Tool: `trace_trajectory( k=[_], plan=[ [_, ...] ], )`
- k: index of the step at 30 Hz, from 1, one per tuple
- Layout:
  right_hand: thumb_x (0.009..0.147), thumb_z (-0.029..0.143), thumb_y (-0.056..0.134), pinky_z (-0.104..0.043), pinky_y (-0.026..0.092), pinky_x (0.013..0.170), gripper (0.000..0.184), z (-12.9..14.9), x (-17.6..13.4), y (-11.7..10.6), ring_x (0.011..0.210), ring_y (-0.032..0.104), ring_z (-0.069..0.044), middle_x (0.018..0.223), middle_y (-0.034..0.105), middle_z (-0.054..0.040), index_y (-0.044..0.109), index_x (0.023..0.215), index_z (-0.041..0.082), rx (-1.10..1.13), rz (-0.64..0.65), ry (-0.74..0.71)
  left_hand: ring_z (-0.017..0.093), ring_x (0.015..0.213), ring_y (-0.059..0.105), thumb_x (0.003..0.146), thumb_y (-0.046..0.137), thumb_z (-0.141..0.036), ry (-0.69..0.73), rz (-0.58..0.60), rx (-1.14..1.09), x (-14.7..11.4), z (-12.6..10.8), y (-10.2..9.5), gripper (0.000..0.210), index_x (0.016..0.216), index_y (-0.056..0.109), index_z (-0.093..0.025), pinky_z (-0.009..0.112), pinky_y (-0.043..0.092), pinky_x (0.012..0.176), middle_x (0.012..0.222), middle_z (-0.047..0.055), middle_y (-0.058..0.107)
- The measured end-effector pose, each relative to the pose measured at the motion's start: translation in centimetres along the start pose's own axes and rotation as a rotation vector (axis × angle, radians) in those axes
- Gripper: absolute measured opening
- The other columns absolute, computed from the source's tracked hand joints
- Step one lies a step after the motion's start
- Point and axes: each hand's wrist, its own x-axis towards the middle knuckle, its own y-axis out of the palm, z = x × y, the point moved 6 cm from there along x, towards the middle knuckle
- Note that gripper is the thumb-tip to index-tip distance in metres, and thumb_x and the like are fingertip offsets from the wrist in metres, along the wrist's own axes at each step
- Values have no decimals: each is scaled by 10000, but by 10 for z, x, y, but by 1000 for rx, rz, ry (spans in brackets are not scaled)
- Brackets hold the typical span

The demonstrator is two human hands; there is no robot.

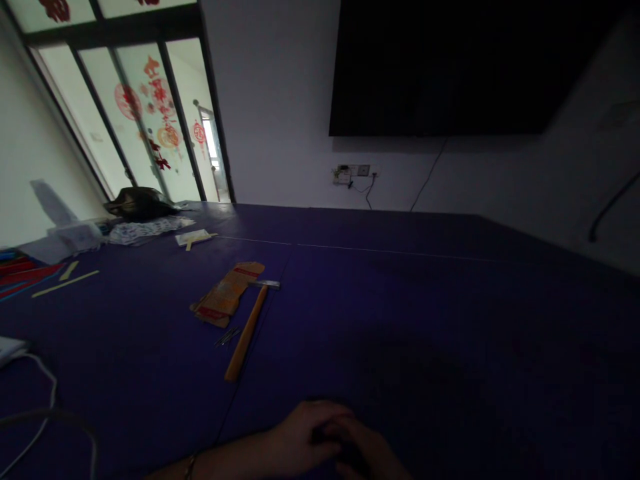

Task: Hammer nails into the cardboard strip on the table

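Note:
At the bottom edge my left hand and my right hand meet over the blue-purple table, their fingertips touching or overlapping. Both look empty, with thumbs apart from the fingers; dim light hides some finger detail. A bracelet circles my left wrist. Ahead and to the left of my hands lies a hammer with a wooden handle and a metal head. Its head reaches the edge of a torn, flattened cardboard piece. Several thin nails lie beside the handle, touching nothing of mine.
Red and blue strips and pale yellow strips lie at the left. A white cable curls near the front left. Toward the back are a small white packet and a black bag. A large dark screen hangs above.

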Motion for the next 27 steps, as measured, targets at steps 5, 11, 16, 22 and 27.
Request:
trace_trajectory(
  k=[5,11,16,22,27],
  plan=[
    [733,211,549,-371,402,947,447,-6,-1,3,1105,534,-236,1197,590,-119,532,1179,199,-24,-13,11,164,946,555,758,511,-101,-8,-3,-16,0,1,1,419,1161,495,-213,268,427,831,1074,25,595],
    [726,203,538,-380,412,935,428,3,2,-1,1091,545,-237,1173,603,-130,546,1154,184,-34,-11,-3,144,890,557,753,511,-92,-27,-35,2,0,4,1,410,1144,509,-217,247,440,792,1024,15,612],
    [714,174,542,-384,396,952,466,-1,0,1,1119,522,-246,1204,581,-135,528,1180,175,-55,-13,4,155,926,554,729,517,-66,-5,-27,4,1,3,0,427,1132,520,-208,261,439,818,1044,19,609],
    [715,206,548,-392,415,936,438,3,-1,1,1086,549,-250,1171,603,-144,549,1152,169,-54,-42,23,153,924,553,740,503,-64,-4,-13,5,0,2,1,431,1145,510,-209,260,438,815,1035,22,610],
    [712,193,538,-379,414,940,443,7,-1,-1,1097,542,-236,1184,601,-109,549,1154,215,-35,-36,3,155,919,554,744,498,-70,-7,-12,-10,0,3,1,426,1144,507,-217,264,435,811,1040,18,604]
  ],
)
